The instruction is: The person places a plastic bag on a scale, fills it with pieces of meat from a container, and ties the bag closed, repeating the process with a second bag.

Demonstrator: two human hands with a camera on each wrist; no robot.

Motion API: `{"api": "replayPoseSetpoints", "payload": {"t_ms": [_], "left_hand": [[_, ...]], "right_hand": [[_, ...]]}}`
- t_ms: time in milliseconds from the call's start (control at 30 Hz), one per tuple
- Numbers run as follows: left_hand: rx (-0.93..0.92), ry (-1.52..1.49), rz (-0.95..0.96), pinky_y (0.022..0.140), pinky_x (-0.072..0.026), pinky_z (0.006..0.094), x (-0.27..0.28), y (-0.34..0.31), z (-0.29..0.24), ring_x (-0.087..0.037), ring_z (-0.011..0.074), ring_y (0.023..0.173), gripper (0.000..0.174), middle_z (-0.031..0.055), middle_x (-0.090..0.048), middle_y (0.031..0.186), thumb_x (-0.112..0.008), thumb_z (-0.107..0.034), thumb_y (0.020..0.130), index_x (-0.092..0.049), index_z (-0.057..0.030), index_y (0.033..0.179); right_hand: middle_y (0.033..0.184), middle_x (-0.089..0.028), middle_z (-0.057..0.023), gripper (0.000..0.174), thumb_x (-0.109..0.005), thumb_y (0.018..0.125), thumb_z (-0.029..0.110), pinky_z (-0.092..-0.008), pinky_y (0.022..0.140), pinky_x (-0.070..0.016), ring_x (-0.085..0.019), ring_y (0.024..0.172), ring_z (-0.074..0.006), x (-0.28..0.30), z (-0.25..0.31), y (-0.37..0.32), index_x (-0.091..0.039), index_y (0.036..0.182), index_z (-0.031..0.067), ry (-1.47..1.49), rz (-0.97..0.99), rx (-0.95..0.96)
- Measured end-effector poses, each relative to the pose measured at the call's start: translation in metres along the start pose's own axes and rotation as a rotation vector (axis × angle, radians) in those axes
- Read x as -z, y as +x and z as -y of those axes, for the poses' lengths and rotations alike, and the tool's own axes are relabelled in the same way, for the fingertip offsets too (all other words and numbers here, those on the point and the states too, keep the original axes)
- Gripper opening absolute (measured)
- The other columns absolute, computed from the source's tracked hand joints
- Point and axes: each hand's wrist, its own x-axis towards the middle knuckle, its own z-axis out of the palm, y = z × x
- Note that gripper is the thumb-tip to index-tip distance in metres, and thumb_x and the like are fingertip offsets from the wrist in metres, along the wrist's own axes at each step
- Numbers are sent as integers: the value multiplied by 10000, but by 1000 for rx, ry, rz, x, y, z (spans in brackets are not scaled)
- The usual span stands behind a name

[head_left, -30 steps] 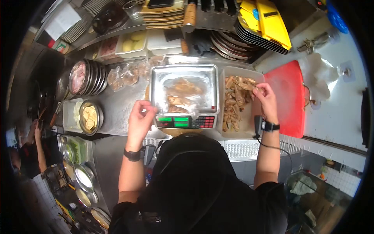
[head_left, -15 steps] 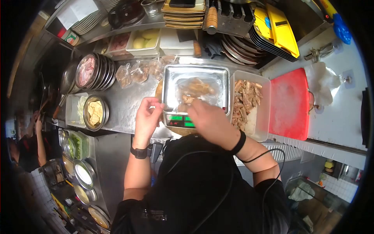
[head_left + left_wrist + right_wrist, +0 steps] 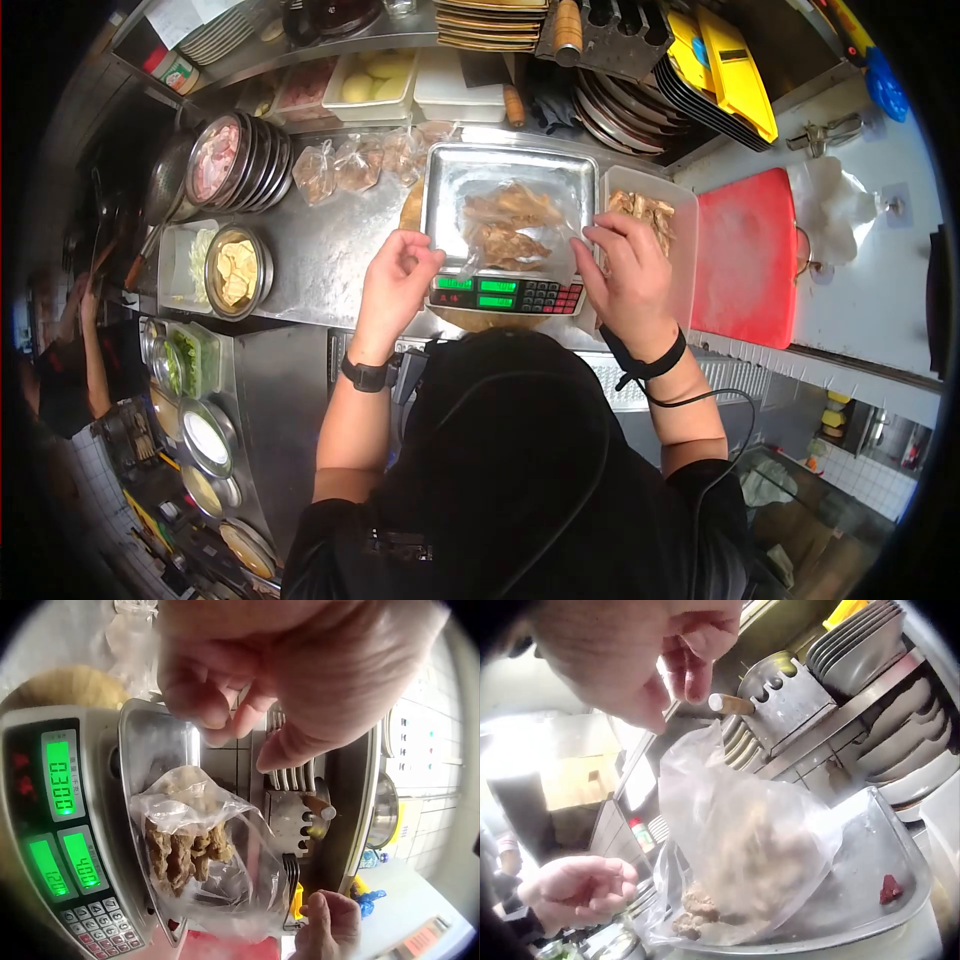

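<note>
A clear plastic bag (image 3: 515,235) of brown meat pieces lies in the steel tray (image 3: 445,175) on a digital scale (image 3: 500,290) with green readouts. My left hand (image 3: 400,275) hovers at the bag's left corner with thumb and fingertips curled together; in the left wrist view a small gap shows between them and the bag (image 3: 195,840), so a pinch on the film cannot be told. My right hand (image 3: 620,265) grips the bag's right edge, in front of the plastic container (image 3: 685,250) of meat strips. In the right wrist view the bag (image 3: 742,847) stands up loosely.
A red cutting board (image 3: 745,255) lies right of the container. Small filled bags (image 3: 355,160) sit left of the tray. A steel bowl of pale slices (image 3: 235,272) and a stack of bowls (image 3: 225,165) stand further left. Plates and a knife rack (image 3: 600,30) line the back shelf.
My right hand left the container, brought meat over to the bag, and has drawn back to the bag's right edge. My left hand stayed at the bag's left corner.
</note>
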Motion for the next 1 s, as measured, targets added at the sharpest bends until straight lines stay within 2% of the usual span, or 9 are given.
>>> {"api": "replayPoseSetpoints", "payload": {"t_ms": [300, 400, 567, 700, 800, 867, 900, 967, 1000], "left_hand": [[-1, 138, 48, 546, -400, 208, -8, 2, 4, -485, 22, 620, 221, -46, -576, 760, -761, -158, 895, -617, -32, 1005], [-13, 194, 94, 551, -406, 213, -9, 3, 11, -477, 32, 618, 239, -45, -567, 755, -774, -172, 885, -615, -35, 1000], [-88, 317, 144, 560, -420, 218, -15, 3, 15, -494, 57, 619, 228, -28, -557, 740, -790, -162, 874, -609, -39, 937], [-42, 222, 142, 581, -435, 215, -10, 1, 10, -517, 51, 659, 206, -33, -547, 724, -779, -149, 888, -605, -43, 910], [21, 197, 129, 567, -401, 200, -7, 3, 14, -492, 30, 658, 189, -54, -551, 738, -764, -148, 902, -604, -50, 916], [84, 192, 121, 553, -385, 196, -6, 4, 7, -486, 19, 653, 177, -60, -563, 750, -756, -148, 910, -603, -60, 917], [93, 168, 113, 536, -375, 192, -7, 4, 2, -485, 14, 640, 175, -58, -574, 757, -750, -159, 917, -601, -67, 920], [101, 175, 114, 471, -349, 188, -7, 5, -2, -462, 10, 571, 175, -54, -576, 758, -738, -177, 929, -594, -76, 922], [110, 166, 113, 446, -334, 187, -6, 6, -4, -446, 8, 543, 175, -54, -571, 754, -732, -181, 935, -591, -80, 922]], "right_hand": [[955, -633, -112, 279, -830, 750, 75, -364, 695, -531, -646, 838, -286, 6, -4, -6, -669, 976, 41, 13, -70, -82], [901, -643, -117, 311, -831, 764, 41, -319, 603, -511, -625, 707, -232, 9, -2, -5, -659, 1022, 21, 26, -41, -85], [752, -607, -94, 248, -783, 830, 144, -384, 603, -501, -618, 658, -275, 21, -18, -10, -654, 1014, 40, 8, 35, -290], [778, -651, -132, 216, -746, 858, 141, -411, 623, -513, -649, 679, -308, 48, -81, -23, -666, 1031, 40, -104, 104, -483], [857, -690, -179, 195, -721, 845, 96, -450, 657, -524, -678, 748, -360, 49, -140, -69, -679, 1029, 51, -57, 280, -545], [912, -706, -195, 175, -697, 824, 74, -481, 726, -528, -687, 836, -387, 40, -172, -109, -693, 998, 52, -118, 589, -495], [912, -706, -195, 175, -697, 824, 74, -481, 726, -528, -687, 836, -387, 34, -181, -127, -693, 998, 52, -125, 584, -508], [946, -710, -201, 240, -687, 839, 123, -448, 786, -534, -678, 889, -391, 24, -194, -158, -705, 1075, 79, -44, 928, -466], [946, -710, -201, 240, -687, 839, 123, -448, 786, -534, -678, 889, -391, 17, -197, -168, -705, 1075, 79, -43, 925, -478]]}}
